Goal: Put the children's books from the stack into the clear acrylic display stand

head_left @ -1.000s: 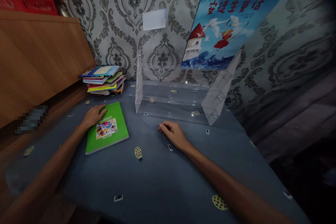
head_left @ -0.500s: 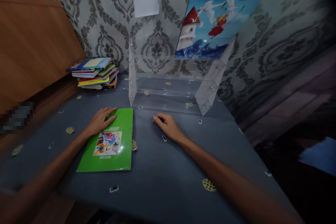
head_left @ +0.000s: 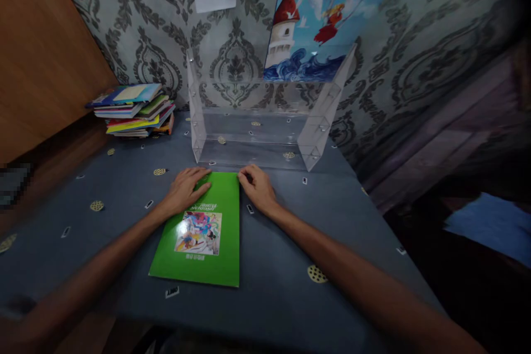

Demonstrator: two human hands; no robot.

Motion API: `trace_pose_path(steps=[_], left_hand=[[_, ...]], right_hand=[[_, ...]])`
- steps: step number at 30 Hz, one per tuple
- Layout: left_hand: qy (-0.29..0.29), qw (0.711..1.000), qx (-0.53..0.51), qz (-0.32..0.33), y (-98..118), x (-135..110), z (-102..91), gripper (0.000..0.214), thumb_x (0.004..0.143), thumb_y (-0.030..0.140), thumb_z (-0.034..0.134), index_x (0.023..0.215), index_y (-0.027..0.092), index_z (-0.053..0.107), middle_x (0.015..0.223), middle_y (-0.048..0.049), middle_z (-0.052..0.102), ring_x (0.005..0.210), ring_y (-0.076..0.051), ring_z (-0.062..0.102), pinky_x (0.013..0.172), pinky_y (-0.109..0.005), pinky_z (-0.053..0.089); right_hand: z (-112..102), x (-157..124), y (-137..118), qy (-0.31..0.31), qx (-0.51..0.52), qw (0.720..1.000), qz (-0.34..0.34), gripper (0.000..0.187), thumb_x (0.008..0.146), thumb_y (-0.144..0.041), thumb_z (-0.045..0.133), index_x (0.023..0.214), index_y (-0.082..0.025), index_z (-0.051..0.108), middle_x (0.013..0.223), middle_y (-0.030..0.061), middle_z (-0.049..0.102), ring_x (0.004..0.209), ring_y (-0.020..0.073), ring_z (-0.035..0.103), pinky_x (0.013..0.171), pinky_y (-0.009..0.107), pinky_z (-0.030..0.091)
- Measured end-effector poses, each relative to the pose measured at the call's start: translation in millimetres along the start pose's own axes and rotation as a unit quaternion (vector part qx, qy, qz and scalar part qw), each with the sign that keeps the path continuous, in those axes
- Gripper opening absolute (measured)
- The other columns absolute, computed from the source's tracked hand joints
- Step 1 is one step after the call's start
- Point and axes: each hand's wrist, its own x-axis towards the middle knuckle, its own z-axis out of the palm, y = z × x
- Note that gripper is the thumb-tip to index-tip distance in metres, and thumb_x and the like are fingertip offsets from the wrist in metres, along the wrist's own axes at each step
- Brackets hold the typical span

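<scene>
So the left hand (head_left: 186, 192) is laid over the upper left corner of a thin bright-green paperback book (head_left: 203, 232), thumb spread away from the fingers. The right hand (head_left: 257, 191) is loosely curled at its upper right corner, can't tell if it's pinching anything. Book's flat, lower middle of the frame, on a grey-blue patterned tablecloth (head_left: 282, 271). Clear plastic tiered rack (head_left: 318, 130) above centre, messy pile of colourful books (head_left: 135, 112) further left.
</scene>
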Motion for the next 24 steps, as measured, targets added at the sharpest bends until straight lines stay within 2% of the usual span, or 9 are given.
trace_pose_path(steps=[7, 11, 14, 16, 19, 21, 24], left_hand=[[0.011, 0.998, -0.056, 0.015, -3, 7, 2.3, 0.047, 0.097, 0.042, 0.044, 0.135, 0.018, 0.059, 0.134, -0.0100, 0.064, 0.124, -0.027, 0.056, 0.110, -0.047, 0.040], [0.049, 0.991, -0.120, -0.024, -15, 5, 0.6, 0.044, 0.095, 0.034, 0.039, 0.127, 0.016, 0.063, 0.128, -0.0091, 0.068, 0.117, -0.025, 0.062, 0.105, -0.041, 0.047], [0.091, 0.988, -0.116, -0.041, -25, 1, -1.9, 0.042, 0.093, 0.030, 0.036, 0.120, 0.016, 0.065, 0.121, -0.0071, 0.071, 0.113, -0.024, 0.064, 0.102, -0.039, 0.048], [0.112, 0.988, -0.100, -0.039, -30, -1, -3.9, 0.040, 0.092, 0.028, 0.035, 0.115, 0.016, 0.066, 0.116, -0.0068, 0.072, 0.109, -0.024, 0.065, 0.100, -0.039, 0.050], [0.128, 0.987, -0.087, -0.042, -33, -3, -5.8, 0.038, 0.091, 0.026, 0.035, 0.110, 0.016, 0.066, 0.109, -0.0066, 0.074, 0.103, -0.023, 0.067, 0.095, -0.037, 0.052], [0.133, 0.986, -0.090, -0.049, -33, -3, -5.9, 0.036, 0.091, 0.026, 0.035, 0.109, 0.017, 0.065, 0.107, -0.0065, 0.074, 0.101, -0.023, 0.068, 0.094, -0.037, 0.053], [0.138, 0.984, -0.100, -0.054, -32, -3, -4.8, 0.036, 0.092, 0.025, 0.035, 0.112, 0.016, 0.064, 0.106, -0.0072, 0.075, 0.100, -0.023, 0.069, 0.094, -0.037, 0.053]], right_hand=[[1, 1, 5, -0.014, -0.031, 0.999, -0.006, 0.015, 0.089, -0.021, 0.049, 0.076, -0.021, 0.057, 0.079, 0.0031, 0.055, 0.080, 0.0199, 0.053, 0.076, 0.032, 0.042], [3, 0, 5, -0.026, -0.054, 0.998, -0.007, 0.013, 0.090, -0.020, 0.049, 0.080, -0.021, 0.058, 0.083, 0.0047, 0.058, 0.082, 0.0210, 0.054, 0.077, 0.033, 0.042], [2, -3, 1, -0.033, -0.081, 0.996, -0.020, 0.014, 0.091, -0.019, 0.048, 0.085, -0.019, 0.061, 0.093, 0.0089, 0.063, 0.092, 0.0240, 0.056, 0.085, 0.037, 0.043], [0, -6, -4, -0.028, -0.099, 0.993, -0.052, 0.015, 0.093, -0.019, 0.048, 0.089, -0.019, 0.062, 0.103, 0.0121, 0.065, 0.103, 0.0264, 0.056, 0.092, 0.041, 0.042], [-2, -10, -17, -0.036, -0.105, 0.985, -0.134, 0.018, 0.096, -0.021, 0.045, 0.093, -0.019, 0.063, 0.112, 0.0137, 0.067, 0.111, 0.0277, 0.055, 0.096, 0.045, 0.041], [1, -9, -28, -0.081, -0.095, 0.974, -0.191, 0.021, 0.098, -0.021, 0.043, 0.095, -0.018, 0.064, 0.111, 0.0133, 0.068, 0.109, 0.0273, 0.057, 0.094, 0.045, 0.043], [15, 0, -44, -0.186, -0.093, 0.946, -0.249, 0.021, 0.100, -0.024, 0.045, 0.103, -0.017, 0.065, 0.113, 0.0127, 0.068, 0.109, 0.0267, 0.058, 0.094, 0.045, 0.046]])
